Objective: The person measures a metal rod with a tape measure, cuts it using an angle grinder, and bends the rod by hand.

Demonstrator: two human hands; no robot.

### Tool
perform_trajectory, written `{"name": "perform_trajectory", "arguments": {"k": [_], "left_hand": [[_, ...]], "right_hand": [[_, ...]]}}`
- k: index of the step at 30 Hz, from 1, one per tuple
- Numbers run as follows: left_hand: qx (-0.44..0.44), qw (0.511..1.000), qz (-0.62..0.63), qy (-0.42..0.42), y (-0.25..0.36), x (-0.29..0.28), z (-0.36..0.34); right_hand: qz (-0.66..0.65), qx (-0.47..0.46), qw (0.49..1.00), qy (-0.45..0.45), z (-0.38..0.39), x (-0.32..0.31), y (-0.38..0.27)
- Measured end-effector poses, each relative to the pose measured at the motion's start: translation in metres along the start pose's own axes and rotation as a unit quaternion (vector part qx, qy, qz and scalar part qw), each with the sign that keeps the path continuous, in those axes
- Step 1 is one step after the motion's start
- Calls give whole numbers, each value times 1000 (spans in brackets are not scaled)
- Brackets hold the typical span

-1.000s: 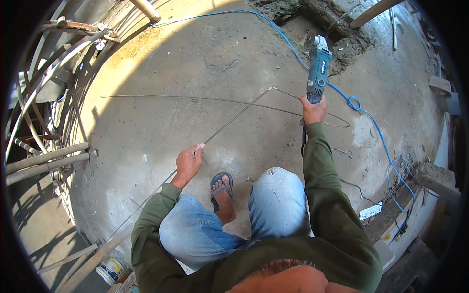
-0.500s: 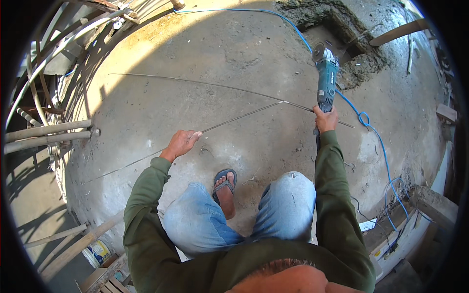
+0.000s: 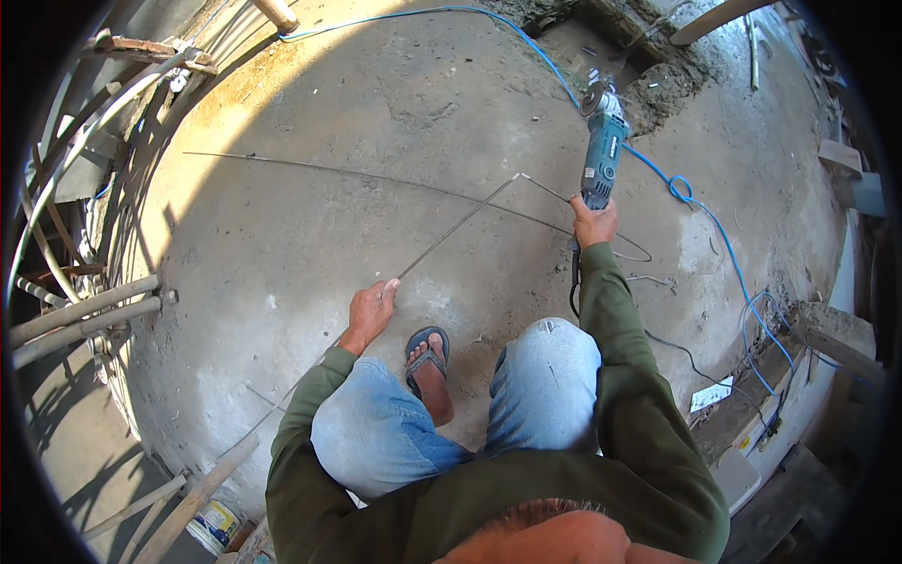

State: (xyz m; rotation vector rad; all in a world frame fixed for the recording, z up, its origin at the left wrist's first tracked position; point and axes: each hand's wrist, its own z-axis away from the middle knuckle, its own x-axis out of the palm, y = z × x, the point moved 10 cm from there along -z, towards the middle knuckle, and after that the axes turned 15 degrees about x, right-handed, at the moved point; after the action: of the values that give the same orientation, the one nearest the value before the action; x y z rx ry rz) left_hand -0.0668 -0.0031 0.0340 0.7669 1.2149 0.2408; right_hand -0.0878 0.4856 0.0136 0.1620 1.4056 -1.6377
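My right hand (image 3: 595,221) grips the back end of a teal angle grinder (image 3: 603,155), its disc pointing away from me toward the top of the view, its black cord hanging below my wrist. My left hand (image 3: 372,310) is closed on a thin, bent steel rod (image 3: 456,226). The rod rises to a sharp bend, runs down behind my right hand to a loop at the right, and a long stretch (image 3: 310,165) reaches back across the concrete floor toward the left. My jeans-covered knees and one sandalled foot (image 3: 427,371) are below the rod.
A blue cable (image 3: 728,240) snakes around the right and top. A rough pit (image 3: 611,52) with a pole (image 3: 714,21) lies at top right. Poles and pipes (image 3: 85,310) crowd the left edge, with a bucket (image 3: 214,522) lower left. A concrete block (image 3: 836,334) sits at right.
The rod's bend moved down and right, then back up and left. My left hand swung left and returned. The grinder is slightly lower and left compared with a second ago.
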Motion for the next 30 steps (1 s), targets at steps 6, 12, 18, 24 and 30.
{"name": "perform_trajectory", "arguments": {"k": [6, 12, 18, 24, 30], "left_hand": [[99, 994, 25, -48, 3, -32, -5], [59, 997, -13, -50, -13, -38, -17], [44, 999, -27, 11, 2, -4, -34], [75, 997, 4, 31, -2, -18, -37], [45, 996, -79, -8, -39, -29, -27]], "right_hand": [[29, 86, 983, -160, -6, 9, 1], [40, -33, 993, -107, 10, 10, -7], [-79, 144, 984, -70, 36, 13, 22], [-6, 90, 989, -120, 0, 16, 58], [-43, 52, 991, -117, 10, 1, 37]]}}
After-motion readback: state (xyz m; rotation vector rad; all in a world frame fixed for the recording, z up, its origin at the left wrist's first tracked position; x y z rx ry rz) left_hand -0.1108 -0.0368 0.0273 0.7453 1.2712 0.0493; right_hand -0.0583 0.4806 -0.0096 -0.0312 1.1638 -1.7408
